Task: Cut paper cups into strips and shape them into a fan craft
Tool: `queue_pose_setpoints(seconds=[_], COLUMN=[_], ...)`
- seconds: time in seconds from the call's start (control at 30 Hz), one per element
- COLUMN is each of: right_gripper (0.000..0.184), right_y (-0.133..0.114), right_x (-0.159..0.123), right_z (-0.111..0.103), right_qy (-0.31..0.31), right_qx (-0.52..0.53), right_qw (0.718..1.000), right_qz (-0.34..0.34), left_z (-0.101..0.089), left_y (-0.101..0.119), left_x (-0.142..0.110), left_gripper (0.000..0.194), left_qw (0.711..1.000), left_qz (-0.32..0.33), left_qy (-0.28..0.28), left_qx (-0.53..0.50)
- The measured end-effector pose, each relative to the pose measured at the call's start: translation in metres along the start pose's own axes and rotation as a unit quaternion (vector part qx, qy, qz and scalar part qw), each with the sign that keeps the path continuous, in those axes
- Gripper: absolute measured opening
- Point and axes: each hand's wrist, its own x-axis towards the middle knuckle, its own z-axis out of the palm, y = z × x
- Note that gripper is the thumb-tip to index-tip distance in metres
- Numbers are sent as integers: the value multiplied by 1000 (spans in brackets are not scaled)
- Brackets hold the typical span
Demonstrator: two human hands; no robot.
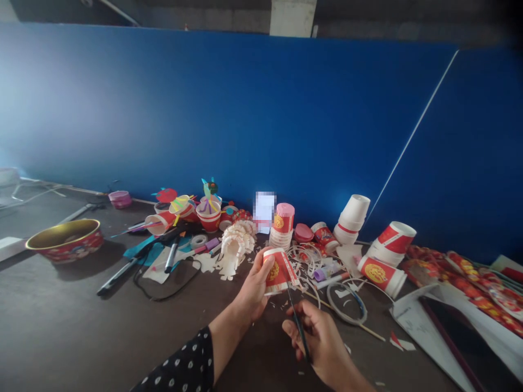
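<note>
Left hand point(253, 288) grips the red paper cup point(280, 271), fingers closed round it, cup held up over the dark tabletop point(65, 332). Right hand point(321, 340) is closed on black scissors point(299, 326), below the cup, tips pointing up at its lower edge; blade opening can't be told. Cup's long axis is tilted; left hand is nearer. Paper curls point(306, 256) lie just beyond the cup.
</note>
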Motion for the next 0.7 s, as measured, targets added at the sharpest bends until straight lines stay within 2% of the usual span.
queue_pose_setpoints(seconds=[0.53,0.7], right_gripper=[43,43], right_y=[-1,5], right_x=[0,2], right_z=[0,1], right_qy=[9,9], right_qx=[8,30], right_qw=[1000,999], right_qz=[-25,-21], left_z=[5,6], left_y=[-3,-3], left_x=[-5,-5], left_gripper=[47,45], left_qw=[1000,1000], left_qz=[-9,2], left_qy=[-12,-16], left_qx=[-14,-9])
